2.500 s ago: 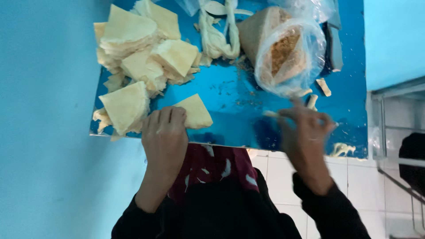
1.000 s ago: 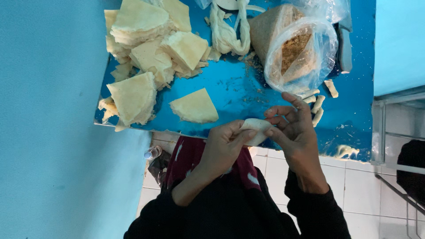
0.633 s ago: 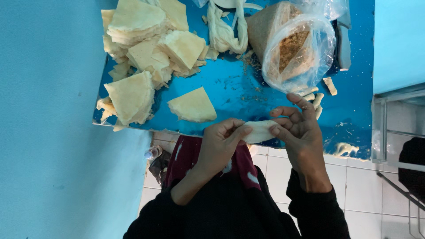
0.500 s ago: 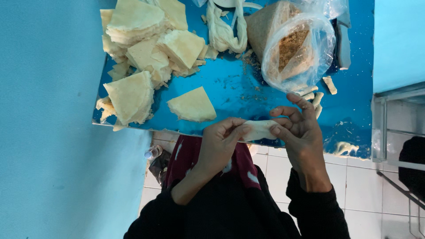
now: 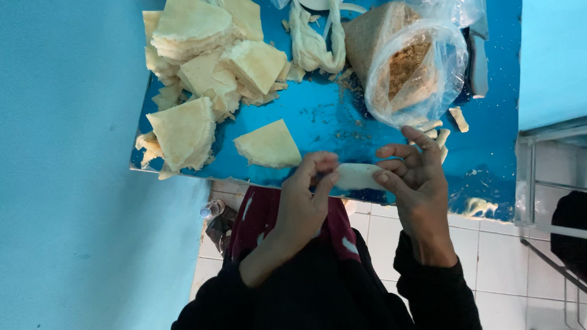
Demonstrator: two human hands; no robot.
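Holding the pale dough roll tight between them above the blue counter, the left hand and right hand have lifted it since reaching down moments ago.

Pale rolled wrapper (lying level) between fingertips.

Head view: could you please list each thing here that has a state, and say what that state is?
Roll: rolled up, held between both hands.
Left hand: pinching the roll's left end.
Right hand: fingers curled on the roll's right end.
Single wrapper: flat, folded to a wedge, alone on the tray.
Wrapper stacks: piled, untidy.
Bag: open, holding brown filling.
Dough strips: in a loose tangle.
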